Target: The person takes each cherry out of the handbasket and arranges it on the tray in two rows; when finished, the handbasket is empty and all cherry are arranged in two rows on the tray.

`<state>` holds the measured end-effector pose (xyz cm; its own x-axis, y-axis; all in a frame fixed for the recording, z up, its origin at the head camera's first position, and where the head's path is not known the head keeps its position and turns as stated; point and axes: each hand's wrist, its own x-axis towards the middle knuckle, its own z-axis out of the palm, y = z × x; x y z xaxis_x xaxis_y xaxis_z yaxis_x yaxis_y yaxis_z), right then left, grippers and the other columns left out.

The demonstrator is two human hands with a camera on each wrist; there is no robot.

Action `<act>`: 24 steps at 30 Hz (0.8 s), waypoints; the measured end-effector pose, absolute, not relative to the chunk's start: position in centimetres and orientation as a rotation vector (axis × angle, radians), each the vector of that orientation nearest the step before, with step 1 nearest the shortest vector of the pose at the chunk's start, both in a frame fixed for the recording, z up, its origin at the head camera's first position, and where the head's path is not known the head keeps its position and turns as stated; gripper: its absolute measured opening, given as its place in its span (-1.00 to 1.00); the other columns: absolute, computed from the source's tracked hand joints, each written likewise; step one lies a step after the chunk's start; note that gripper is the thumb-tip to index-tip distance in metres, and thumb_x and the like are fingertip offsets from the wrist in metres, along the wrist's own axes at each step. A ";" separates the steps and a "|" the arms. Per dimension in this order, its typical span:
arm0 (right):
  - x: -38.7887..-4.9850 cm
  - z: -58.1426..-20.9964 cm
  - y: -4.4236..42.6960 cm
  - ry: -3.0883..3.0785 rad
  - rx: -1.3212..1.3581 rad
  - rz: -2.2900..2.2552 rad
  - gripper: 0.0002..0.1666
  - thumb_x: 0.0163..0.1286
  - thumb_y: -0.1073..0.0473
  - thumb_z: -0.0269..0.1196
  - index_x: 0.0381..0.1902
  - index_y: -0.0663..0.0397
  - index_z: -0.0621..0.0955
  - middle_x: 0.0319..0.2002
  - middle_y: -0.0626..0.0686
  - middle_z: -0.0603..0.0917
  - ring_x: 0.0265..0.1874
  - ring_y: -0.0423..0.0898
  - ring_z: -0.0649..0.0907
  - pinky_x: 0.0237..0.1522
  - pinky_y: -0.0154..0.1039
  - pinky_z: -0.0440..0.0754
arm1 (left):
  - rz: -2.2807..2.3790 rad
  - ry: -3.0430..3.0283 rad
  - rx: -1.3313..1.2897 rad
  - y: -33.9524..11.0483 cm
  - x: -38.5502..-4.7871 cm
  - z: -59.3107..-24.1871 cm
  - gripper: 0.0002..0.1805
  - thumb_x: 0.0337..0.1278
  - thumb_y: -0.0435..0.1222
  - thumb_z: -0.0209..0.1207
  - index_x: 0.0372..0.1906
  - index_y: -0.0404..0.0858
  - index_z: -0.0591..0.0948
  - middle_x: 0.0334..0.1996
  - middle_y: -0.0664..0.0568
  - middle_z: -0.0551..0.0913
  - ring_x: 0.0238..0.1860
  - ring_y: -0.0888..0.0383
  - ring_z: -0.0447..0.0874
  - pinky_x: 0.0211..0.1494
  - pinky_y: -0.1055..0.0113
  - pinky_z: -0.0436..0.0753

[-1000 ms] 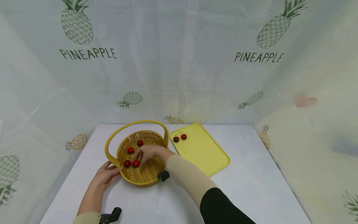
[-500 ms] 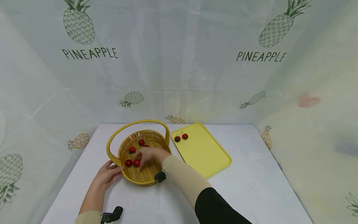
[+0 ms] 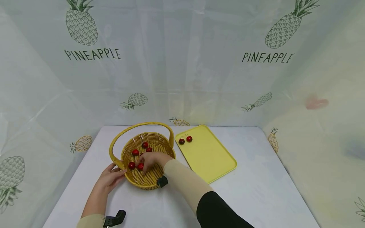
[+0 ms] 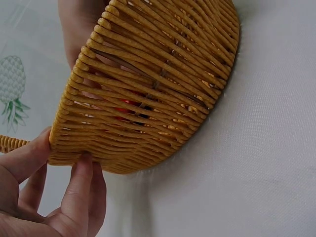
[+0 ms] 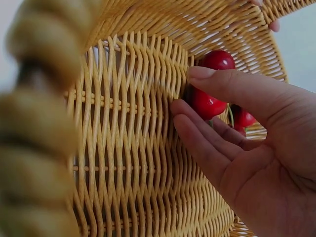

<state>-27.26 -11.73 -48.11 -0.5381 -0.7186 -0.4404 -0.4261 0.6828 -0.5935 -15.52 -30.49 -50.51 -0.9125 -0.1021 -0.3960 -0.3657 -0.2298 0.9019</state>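
A yellow wicker basket (image 3: 145, 182) with a tall hoop handle holds several red cherries, among them one cherry (image 3: 131, 165) at the left and another cherry (image 3: 135, 152) behind it. My left hand (image 3: 111, 177) grips the basket's left rim by the handle's foot; in the left wrist view its fingers pinch the woven wall. Inside the basket, my right hand (image 3: 151, 160) has thumb and fingers around a red cherry (image 5: 207, 103) with a green stem. How firmly they press on it is hard to see. Part of the basket floor is hidden under that hand.
A yellow tray (image 3: 211, 155) lies right of the basket. Near its back left corner are two cherries, a dark cherry (image 3: 181, 141) and a redder cherry (image 3: 189, 138). The white table (image 3: 256, 183) ends against a pineapple-print curtain (image 3: 182, 63).
My right forearm has shifted slightly left, and a cherry behind the right hand has come into sight. The left hand keeps its hold on the rim. The whole head view has drifted slightly.
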 end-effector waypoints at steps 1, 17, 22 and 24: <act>-27.3 -48.1 -11.7 2.223 -0.884 -0.542 -0.44 0.09 0.20 0.51 0.09 -0.22 0.67 0.02 -0.19 0.57 -0.05 -0.28 0.49 0.05 -0.37 0.49 | 2.265 1.833 -0.566 -30.5 -15.6 -50.5 -0.14 0.25 -0.54 0.16 0.52 -0.30 -0.04 0.40 -0.42 0.05 -0.06 0.13 0.62 0.03 0.25 0.65; -27.9 -47.3 -9.7 2.128 -0.889 -0.680 -0.58 0.14 0.29 0.46 -0.01 -0.10 0.72 -0.19 -0.23 0.61 -0.23 -0.24 0.51 -0.14 -0.42 0.56 | 2.273 1.804 -0.563 -30.7 -15.5 -50.5 -0.10 0.21 -0.53 0.21 0.52 -0.29 -0.04 0.39 -0.40 0.06 -0.11 0.20 0.63 0.03 0.28 0.65; -28.1 -47.1 -9.0 2.051 -0.872 -0.769 -0.66 0.18 0.38 0.40 -0.06 0.05 0.73 -0.22 -0.18 0.63 -0.33 -0.22 0.57 -0.22 -0.36 0.65 | 2.253 1.822 -0.563 -30.7 -15.5 -50.4 -0.12 0.20 -0.52 0.22 0.51 -0.29 -0.02 0.29 -0.33 0.21 -0.14 0.22 0.64 0.04 0.29 0.64; -28.1 -47.0 -8.7 2.052 -0.861 -0.775 -0.68 0.19 0.38 0.40 -0.08 0.05 0.74 -0.22 -0.18 0.62 -0.32 -0.24 0.57 -0.22 -0.37 0.65 | 2.250 1.824 -0.575 -30.7 -15.6 -50.4 -0.13 0.20 -0.53 0.22 0.50 -0.29 0.01 0.25 -0.29 0.26 -0.15 0.22 0.65 0.04 0.29 0.64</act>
<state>-28.12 -8.67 -46.99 -0.4791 -0.7759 -0.4104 -0.3105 0.5871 -0.7476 -15.59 -30.67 -50.37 -0.9072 -0.0953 -0.4098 -0.3812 -0.2261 0.8964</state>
